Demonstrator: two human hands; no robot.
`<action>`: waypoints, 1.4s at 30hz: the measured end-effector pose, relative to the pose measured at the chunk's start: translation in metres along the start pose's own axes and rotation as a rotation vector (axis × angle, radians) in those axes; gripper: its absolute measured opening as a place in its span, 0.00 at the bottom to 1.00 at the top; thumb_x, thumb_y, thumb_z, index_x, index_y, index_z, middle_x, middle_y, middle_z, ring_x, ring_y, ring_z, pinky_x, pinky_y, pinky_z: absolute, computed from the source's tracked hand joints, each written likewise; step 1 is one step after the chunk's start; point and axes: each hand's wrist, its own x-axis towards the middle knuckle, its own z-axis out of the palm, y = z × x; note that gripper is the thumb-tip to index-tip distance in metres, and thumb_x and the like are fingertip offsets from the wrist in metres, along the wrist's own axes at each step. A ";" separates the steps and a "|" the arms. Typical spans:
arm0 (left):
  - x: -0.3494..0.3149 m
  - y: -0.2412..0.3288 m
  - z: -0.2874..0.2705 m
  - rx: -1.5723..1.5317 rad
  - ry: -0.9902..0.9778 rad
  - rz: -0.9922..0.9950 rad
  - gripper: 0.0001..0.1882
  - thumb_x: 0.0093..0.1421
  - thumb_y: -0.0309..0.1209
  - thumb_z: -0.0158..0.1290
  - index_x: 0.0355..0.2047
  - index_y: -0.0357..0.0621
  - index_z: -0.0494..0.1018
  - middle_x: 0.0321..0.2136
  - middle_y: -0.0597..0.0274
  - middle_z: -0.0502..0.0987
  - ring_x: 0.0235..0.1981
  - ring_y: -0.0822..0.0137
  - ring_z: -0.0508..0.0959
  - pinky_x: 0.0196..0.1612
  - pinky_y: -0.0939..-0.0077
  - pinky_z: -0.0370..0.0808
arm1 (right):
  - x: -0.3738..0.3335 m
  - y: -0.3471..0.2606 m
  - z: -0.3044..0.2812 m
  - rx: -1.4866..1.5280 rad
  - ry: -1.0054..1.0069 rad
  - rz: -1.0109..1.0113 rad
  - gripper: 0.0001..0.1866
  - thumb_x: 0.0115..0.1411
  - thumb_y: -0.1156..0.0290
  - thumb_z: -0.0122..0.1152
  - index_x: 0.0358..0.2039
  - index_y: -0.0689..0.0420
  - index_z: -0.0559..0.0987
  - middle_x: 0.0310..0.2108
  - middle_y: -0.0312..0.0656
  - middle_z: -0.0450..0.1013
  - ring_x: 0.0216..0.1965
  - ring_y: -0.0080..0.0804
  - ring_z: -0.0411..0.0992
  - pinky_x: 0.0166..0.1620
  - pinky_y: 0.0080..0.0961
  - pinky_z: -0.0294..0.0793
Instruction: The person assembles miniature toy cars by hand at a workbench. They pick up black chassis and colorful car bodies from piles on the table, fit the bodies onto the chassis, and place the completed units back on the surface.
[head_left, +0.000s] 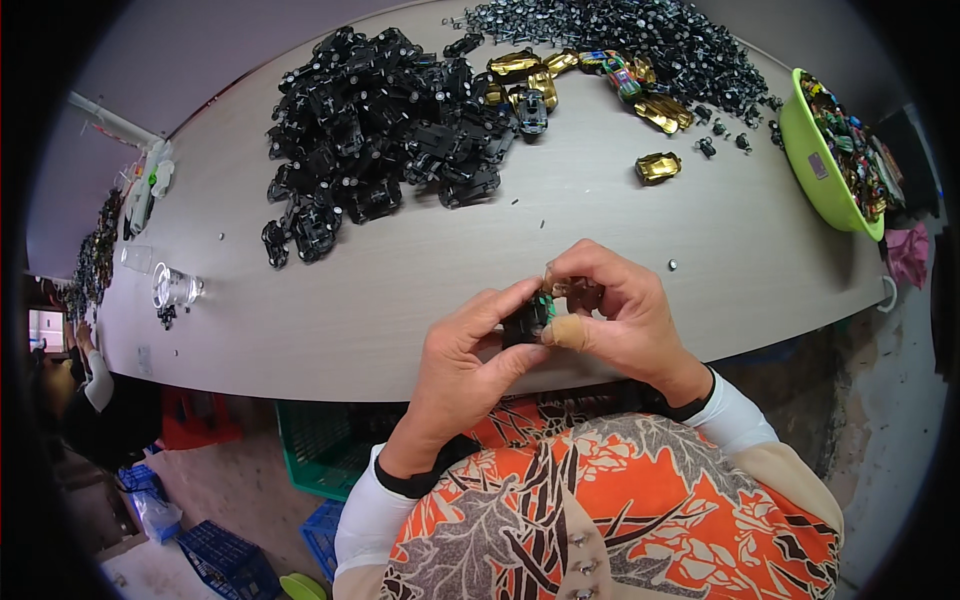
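Near the table's front edge, my left hand (462, 350) grips a small toy car (524, 324) between thumb and fingers. Its black underside faces up, and some green shows along its right side. Closing on that green side is my right hand (630, 310), with a tan plaster wrapped round its thumb. The right fingertips pinch at the car's edge; whether they hold a separate small part is hidden. Beyond both hands lies a large heap of black toy car chassis (375, 130). A gold toy car (658, 168) stands alone to the right of it.
Several gold and coloured cars (530, 85) lie beside the heap. Loose wheel-and-axle pieces (690, 60) cover the far right. A lime-green basin (820, 185) of car bodies stands at the right edge. Clear cups (177, 287) stand left; a co-worker's sleeve (97, 380) shows far left.
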 end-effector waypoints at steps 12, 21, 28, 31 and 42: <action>0.003 0.006 -0.005 -0.501 -0.035 -0.448 0.15 0.53 0.25 0.57 0.41 0.39 0.69 0.30 0.70 0.72 0.26 0.83 0.68 0.29 0.91 0.66 | 0.005 0.009 -0.015 0.046 -0.218 -0.090 0.08 0.50 0.80 0.59 0.32 0.61 0.73 0.31 0.33 0.66 0.23 0.14 0.62 0.25 0.11 0.61; 0.001 0.000 -0.004 -0.305 -0.033 -0.328 0.10 0.54 0.27 0.55 0.35 0.37 0.71 0.29 0.70 0.72 0.29 0.82 0.68 0.33 0.86 0.66 | 0.000 -0.003 -0.021 0.248 -0.317 0.348 0.02 0.53 0.77 0.59 0.27 0.63 0.76 0.30 0.35 0.68 0.24 0.15 0.63 0.25 0.12 0.62; -0.002 -0.001 0.001 0.104 -0.011 -0.278 0.08 0.51 0.26 0.54 0.31 0.36 0.71 0.26 0.68 0.72 0.29 0.79 0.68 0.34 0.82 0.66 | -0.008 0.014 -0.011 0.119 -0.286 0.276 0.01 0.49 0.77 0.57 0.24 0.61 0.75 0.21 0.33 0.68 0.22 0.18 0.62 0.25 0.19 0.63; 0.008 -0.002 0.011 0.324 0.002 -0.184 0.07 0.49 0.26 0.53 0.28 0.36 0.71 0.23 0.69 0.71 0.28 0.79 0.68 0.32 0.83 0.66 | -0.013 0.019 -0.013 -0.060 -0.165 0.184 0.02 0.46 0.77 0.55 0.22 0.61 0.73 0.16 0.40 0.66 0.21 0.21 0.62 0.25 0.24 0.64; 0.019 -0.006 0.009 -0.168 0.228 -0.237 0.13 0.51 0.22 0.51 0.38 0.37 0.67 0.29 0.64 0.71 0.29 0.79 0.69 0.31 0.86 0.66 | -0.006 0.013 -0.006 0.144 0.022 0.325 0.06 0.49 0.80 0.55 0.30 0.59 0.73 0.23 0.29 0.68 0.25 0.15 0.63 0.28 0.15 0.65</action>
